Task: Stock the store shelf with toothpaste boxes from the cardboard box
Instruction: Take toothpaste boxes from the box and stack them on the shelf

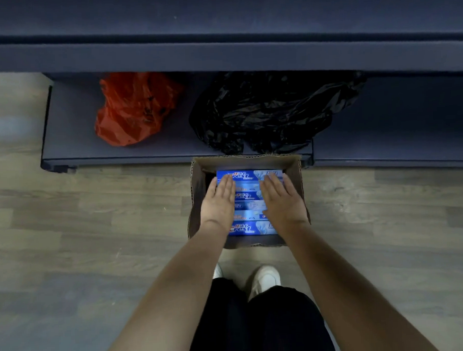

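Flat hands (248,198) on toothpaste boxes (250,229)

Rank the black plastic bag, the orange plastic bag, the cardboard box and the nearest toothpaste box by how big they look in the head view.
1. black plastic bag
2. cardboard box, though it sits nearer the camera than the bags, so its lead over the next is unsure
3. orange plastic bag
4. nearest toothpaste box, clearly smallest
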Demonstrator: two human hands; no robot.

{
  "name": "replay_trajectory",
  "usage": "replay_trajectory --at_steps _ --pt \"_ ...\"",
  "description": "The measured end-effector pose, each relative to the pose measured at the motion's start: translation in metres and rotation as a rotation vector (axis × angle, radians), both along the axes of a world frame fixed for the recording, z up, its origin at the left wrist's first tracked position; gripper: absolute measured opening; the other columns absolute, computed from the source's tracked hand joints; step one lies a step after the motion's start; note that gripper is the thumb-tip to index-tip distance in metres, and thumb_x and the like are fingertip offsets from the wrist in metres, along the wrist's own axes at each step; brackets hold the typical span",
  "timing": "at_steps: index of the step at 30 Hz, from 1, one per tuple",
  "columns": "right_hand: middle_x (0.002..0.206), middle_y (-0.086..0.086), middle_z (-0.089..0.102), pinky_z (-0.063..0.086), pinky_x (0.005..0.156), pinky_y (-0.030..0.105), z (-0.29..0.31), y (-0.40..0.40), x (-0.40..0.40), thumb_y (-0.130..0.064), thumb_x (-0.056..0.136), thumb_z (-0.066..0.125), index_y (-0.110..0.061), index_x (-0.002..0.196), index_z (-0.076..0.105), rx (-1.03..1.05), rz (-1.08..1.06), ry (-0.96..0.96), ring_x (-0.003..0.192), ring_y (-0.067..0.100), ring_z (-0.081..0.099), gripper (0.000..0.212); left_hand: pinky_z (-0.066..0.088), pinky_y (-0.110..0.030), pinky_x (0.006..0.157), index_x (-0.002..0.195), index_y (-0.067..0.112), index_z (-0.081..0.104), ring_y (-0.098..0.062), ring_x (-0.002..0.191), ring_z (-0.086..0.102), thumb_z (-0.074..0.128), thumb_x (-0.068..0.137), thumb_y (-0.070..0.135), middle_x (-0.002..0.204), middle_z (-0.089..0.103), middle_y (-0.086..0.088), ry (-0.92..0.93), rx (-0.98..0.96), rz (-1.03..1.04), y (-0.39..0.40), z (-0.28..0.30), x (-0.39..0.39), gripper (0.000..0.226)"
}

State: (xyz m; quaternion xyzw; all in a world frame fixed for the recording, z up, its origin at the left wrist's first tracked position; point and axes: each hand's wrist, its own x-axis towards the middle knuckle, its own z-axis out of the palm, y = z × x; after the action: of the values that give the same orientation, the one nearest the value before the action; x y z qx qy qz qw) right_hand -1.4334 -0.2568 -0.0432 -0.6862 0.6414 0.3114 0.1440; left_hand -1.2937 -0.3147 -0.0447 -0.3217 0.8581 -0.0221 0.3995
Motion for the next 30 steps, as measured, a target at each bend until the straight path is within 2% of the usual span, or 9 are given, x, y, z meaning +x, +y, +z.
replay_trajectory --at_steps 5,10,14,16,18,21,25,30 --pt "0.158 0.013 0.004 -0.004 0.118 0.041 -0.043 -0.016 0.004 -0.026 0.102 0.031 -0.004 0.15 -0.002 0.021 -0.036 -0.116 0.147 0.028 0.0 0.062 -0.005 -0.039 0.118 0.148 0.004 -0.009 -0.022 0.146 -0.01 0.023 0.103 0.024 0.158 -0.011 -0.01 0.038 0.143 0.093 -0.008 -0.046 -0.01 0.059" --pt "0.156 0.015 0.01 -0.003 0.118 0.039 -0.081 -0.026 0.007 -0.01 0.096 0.04 -0.001 0.149 0.003 0.009 -0.086 -0.173 0.146 0.028 0.003 0.065 -0.002 -0.036 0.119 0.149 0.003 0.0 -0.023 0.146 -0.002 0.024 0.1 0.012 0.158 -0.002 -0.011 0.119 0.22 0.136 -0.013 -0.085 -0.015 0.056" --pt "0.156 0.016 0.011 0.0 0.118 0.041 -0.1 -0.029 0.006 -0.015 0.095 0.042 -0.001 0.149 0.005 0.01 -0.111 -0.131 0.146 0.029 0.004 0.066 0.003 -0.035 0.12 0.149 0.001 0.009 -0.027 0.145 0.008 0.033 0.097 0.009 0.157 0.008 -0.014 0.179 0.25 0.194 -0.013 -0.101 -0.013 0.058" --pt "0.155 0.016 0.011 0.001 0.118 0.041 -0.104 -0.027 0.006 -0.017 0.094 0.044 -0.001 0.149 0.005 0.004 -0.131 -0.116 0.146 0.029 0.005 0.069 0.008 -0.036 0.119 0.146 0.002 0.018 -0.03 0.142 0.019 0.039 0.094 0.006 0.152 0.02 -0.016 0.229 0.252 0.235 -0.013 -0.101 -0.012 0.056" --pt "0.156 0.015 0.01 0.001 0.118 0.04 -0.105 -0.025 0.006 -0.016 0.096 0.04 -0.001 0.149 0.004 -0.021 -0.149 -0.124 0.145 0.028 0.005 0.066 0.018 -0.037 0.116 0.142 0.005 0.026 -0.03 0.135 0.03 0.044 0.09 0.005 0.144 0.031 -0.014 0.259 0.256 0.257 -0.013 -0.1 -0.011 0.055" --pt "0.155 0.017 0.01 0.003 0.118 0.039 -0.104 -0.024 0.004 -0.017 0.097 0.038 0.0 0.149 0.003 -0.052 -0.172 -0.128 0.145 0.03 0.006 0.064 0.031 -0.036 0.107 0.144 0.005 0.023 -0.03 0.129 0.036 0.051 0.088 0.005 0.141 0.032 -0.013 0.269 0.226 0.249 -0.013 -0.1 -0.011 0.062" --pt "0.153 0.016 0.017 0.006 0.118 0.038 -0.104 -0.03 -0.007 -0.018 0.099 0.035 -0.002 0.148 0.009 -0.085 -0.235 -0.14 0.144 0.028 0.01 0.058 0.03 -0.036 0.107 0.147 0.005 0.017 -0.029 0.13 0.031 0.053 0.091 0.016 0.146 0.028 -0.011 0.249 0.177 0.233 -0.01 -0.106 -0.014 0.067" --pt "0.154 0.015 0.018 0.005 0.118 0.038 -0.109 -0.03 -0.012 -0.023 0.099 0.039 -0.002 0.148 0.012 -0.087 -0.256 -0.158 0.145 0.028 0.01 0.059 0.025 -0.034 0.107 0.147 0.006 0.017 -0.026 0.129 0.032 0.05 0.094 0.024 0.143 0.033 -0.01 0.244 0.106 0.186 -0.01 -0.108 -0.019 0.065"
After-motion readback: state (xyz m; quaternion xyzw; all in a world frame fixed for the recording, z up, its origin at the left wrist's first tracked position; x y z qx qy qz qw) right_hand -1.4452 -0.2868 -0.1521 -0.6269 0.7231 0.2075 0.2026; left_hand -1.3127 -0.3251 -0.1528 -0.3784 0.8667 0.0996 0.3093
